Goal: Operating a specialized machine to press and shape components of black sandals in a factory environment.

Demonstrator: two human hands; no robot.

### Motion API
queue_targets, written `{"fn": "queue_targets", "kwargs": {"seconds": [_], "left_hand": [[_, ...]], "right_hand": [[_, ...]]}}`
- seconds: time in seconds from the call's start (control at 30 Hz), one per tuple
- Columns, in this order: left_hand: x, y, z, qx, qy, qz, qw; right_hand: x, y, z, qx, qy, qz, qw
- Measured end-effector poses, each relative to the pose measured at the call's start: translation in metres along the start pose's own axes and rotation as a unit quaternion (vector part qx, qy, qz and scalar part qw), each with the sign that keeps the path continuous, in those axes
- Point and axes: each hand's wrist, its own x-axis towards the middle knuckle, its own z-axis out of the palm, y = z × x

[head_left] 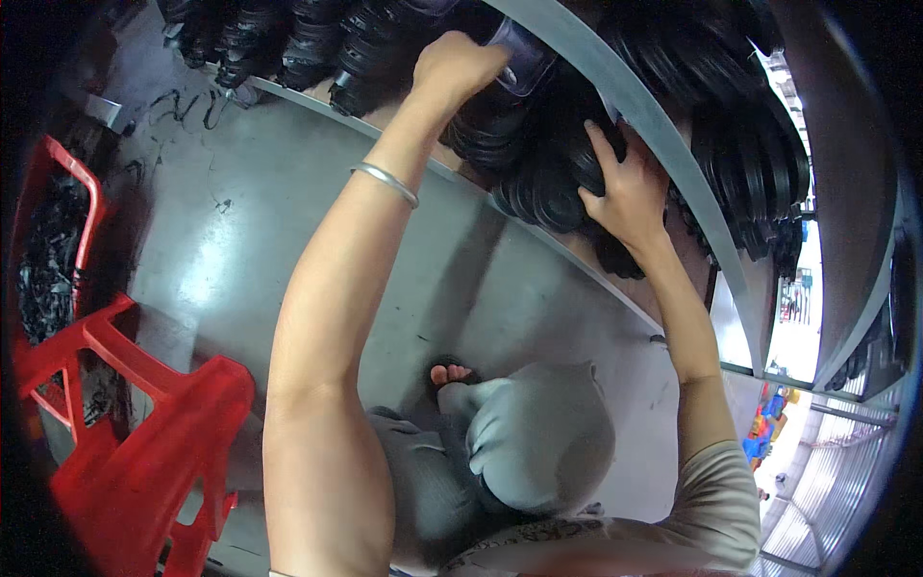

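Observation:
My left hand [460,69] reaches up to the shelf with its fingers curled at the edge of a dark, glossy piece with a pale rim [524,60]; its exact kind I cannot make out. Further right, my right hand [631,188] is spread, thumb and forefinger apart, against a pile of black ring-shaped parts [558,192] on the lower shelf. Nothing shows gripped in it, though some fingertips are lost against the dark parts. A metal bangle [385,183] circles my left wrist.
A grey shelf edge [663,144] curves between the two levels. More black ribbed stacks [750,163] fill the upper shelf. Bundled black parts [308,43] line the far left shelf. A red plastic chair [154,423] stands at left, near a red-rimmed container [91,192] of black scraps.

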Motion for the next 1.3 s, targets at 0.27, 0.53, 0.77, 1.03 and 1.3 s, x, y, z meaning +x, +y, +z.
{"fn": "queue_targets", "kwargs": {"seconds": [0.27, 0.53, 0.77, 1.03, 1.3], "left_hand": [[-0.042, 0.039, 0.061, 0.193, 0.017, 0.032, 0.981], [-0.040, 0.019, 0.056, 0.118, 0.074, -0.076, 0.987], [-0.066, 0.009, 0.063, 0.082, 0.069, -0.109, 0.988], [-0.072, 0.012, 0.071, -0.001, 0.135, -0.066, 0.989], [-0.008, -0.003, 0.016, -0.249, 0.072, -0.092, 0.961]], "right_hand": [[-0.027, -0.029, -0.002, -0.103, -0.007, -0.048, 0.994], [-0.013, -0.041, 0.011, -0.095, 0.022, -0.018, 0.995], [-0.014, -0.042, 0.017, -0.092, 0.059, 0.007, 0.994], [-0.018, -0.032, 0.012, -0.050, 0.051, 0.027, 0.997], [-0.024, -0.020, 0.006, 0.000, 0.059, 0.086, 0.995]]}}
